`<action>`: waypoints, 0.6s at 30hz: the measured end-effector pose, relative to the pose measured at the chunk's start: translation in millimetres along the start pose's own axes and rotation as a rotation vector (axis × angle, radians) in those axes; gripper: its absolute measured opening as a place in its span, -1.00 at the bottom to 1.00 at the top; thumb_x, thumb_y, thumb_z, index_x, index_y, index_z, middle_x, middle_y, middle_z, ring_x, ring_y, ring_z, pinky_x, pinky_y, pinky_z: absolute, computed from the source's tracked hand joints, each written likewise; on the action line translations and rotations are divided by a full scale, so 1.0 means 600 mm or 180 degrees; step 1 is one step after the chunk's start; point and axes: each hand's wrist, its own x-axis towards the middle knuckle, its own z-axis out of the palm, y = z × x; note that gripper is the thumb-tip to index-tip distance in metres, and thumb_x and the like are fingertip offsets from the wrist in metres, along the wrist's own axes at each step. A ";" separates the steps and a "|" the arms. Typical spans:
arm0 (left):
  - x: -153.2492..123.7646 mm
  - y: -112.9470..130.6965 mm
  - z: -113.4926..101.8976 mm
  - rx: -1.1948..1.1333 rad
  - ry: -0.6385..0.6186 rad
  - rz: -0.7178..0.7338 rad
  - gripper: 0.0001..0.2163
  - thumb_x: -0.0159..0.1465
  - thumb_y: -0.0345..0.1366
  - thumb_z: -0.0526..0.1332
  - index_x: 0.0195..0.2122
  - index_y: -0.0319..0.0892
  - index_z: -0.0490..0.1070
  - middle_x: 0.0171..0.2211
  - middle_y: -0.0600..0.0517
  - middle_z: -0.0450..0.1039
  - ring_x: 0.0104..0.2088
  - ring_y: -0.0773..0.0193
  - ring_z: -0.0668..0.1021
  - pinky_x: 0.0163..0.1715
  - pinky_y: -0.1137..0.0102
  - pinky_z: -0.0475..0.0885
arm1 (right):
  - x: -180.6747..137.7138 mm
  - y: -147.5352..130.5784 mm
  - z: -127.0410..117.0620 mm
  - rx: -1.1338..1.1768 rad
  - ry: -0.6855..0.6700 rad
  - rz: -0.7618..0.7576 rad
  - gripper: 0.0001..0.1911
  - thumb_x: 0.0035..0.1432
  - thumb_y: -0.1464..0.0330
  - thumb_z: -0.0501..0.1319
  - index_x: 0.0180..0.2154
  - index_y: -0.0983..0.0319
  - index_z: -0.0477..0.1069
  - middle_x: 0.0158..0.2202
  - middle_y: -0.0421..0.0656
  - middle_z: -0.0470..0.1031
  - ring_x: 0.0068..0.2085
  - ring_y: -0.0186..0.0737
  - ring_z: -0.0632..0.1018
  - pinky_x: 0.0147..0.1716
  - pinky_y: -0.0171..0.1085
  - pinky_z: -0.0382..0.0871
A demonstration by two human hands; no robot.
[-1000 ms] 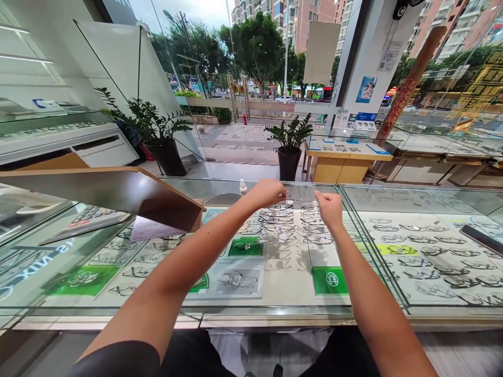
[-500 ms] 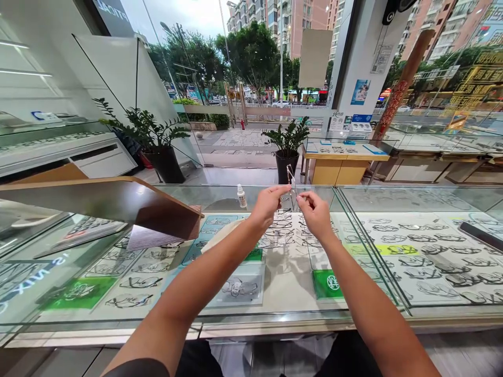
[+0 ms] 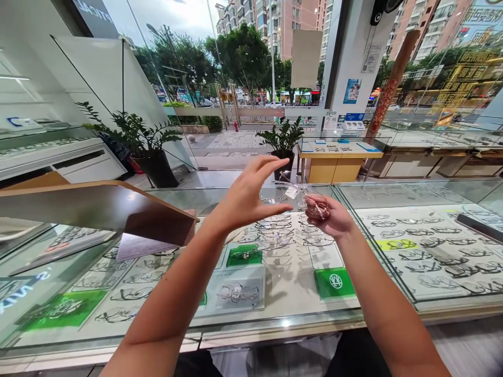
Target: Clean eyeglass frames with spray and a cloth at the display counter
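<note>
Coppery metal glints on the pair of glasses (image 3: 321, 206), which now rests with the right hand (image 3: 334, 219) alone. Half a second ago both hands met at the frame, and it stood nearly upright between them; now the left hand (image 3: 249, 191) has come away to the left, and the glasses have tipped over, their slim arms pointing to the far left with a small white tag (image 3: 291, 192) on them. For the work in hand, this seems to leave the right side carrying the frame, the left one free.

That left hand is held up in the air, thumb and fingers spread wide apart with nothing between them, the gap facing right toward the tag but not touching it. The right hand has its fingers curled and clamped on the rims; whether the arms are folded I cannot tell. Both forearms stretch out from the near side, over the glass counter (image 3: 291, 319).

The glasses are above the far part of this counter, right of the middle. Nearer, rows of frames (image 3: 275, 230) lie under the glass, with a green card (image 3: 335, 283) to the right.
</note>
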 end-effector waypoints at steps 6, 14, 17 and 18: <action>0.001 -0.020 -0.009 0.0025 -0.0320 0.0088 -0.61 0.29 0.06 0.46 0.02 -0.05 0.64 -0.10 -0.07 0.69 -0.04 0.07 0.64 0.08 0.19 0.47 | 0.002 0.007 -0.001 -0.0188 -0.0039 0.0003 -0.62 0.16 0.20 0.38 -0.51 0.16 0.25 -0.64 -0.40 -0.06 -0.54 -0.37 -0.08 -0.55 -0.37 -0.07; 0.004 -0.022 -0.010 0.0139 -0.0483 0.0139 -0.44 0.13 0.17 0.54 0.03 -0.06 0.63 -0.02 -0.10 0.69 0.02 0.00 0.64 0.09 0.19 0.45 | 0.009 0.005 -0.009 0.0152 -0.0065 0.0380 -0.64 0.28 0.20 0.27 -0.49 0.13 0.21 -0.67 -0.43 -0.17 -0.56 -0.35 -0.16 -0.62 -0.39 -0.05; 0.004 -0.030 -0.008 0.0196 -0.0491 0.0207 -0.51 0.19 0.12 0.52 0.02 -0.08 0.63 -0.05 -0.09 0.69 -0.02 0.03 0.64 0.05 0.21 0.43 | 0.009 0.003 -0.008 0.0263 -0.0084 0.0447 -0.66 0.30 0.24 0.23 -0.49 0.13 0.21 -0.68 -0.44 -0.17 -0.56 -0.36 -0.19 -0.63 -0.40 -0.09; 0.004 -0.032 -0.008 0.0210 -0.0504 0.0215 -0.52 0.21 0.12 0.51 0.01 -0.08 0.63 -0.06 -0.08 0.69 -0.03 0.03 0.63 0.04 0.21 0.43 | 0.009 0.002 -0.007 0.0285 -0.0090 0.0466 -0.67 0.30 0.26 0.22 -0.49 0.14 0.21 -0.69 -0.44 -0.17 -0.56 -0.36 -0.20 -0.63 -0.41 -0.10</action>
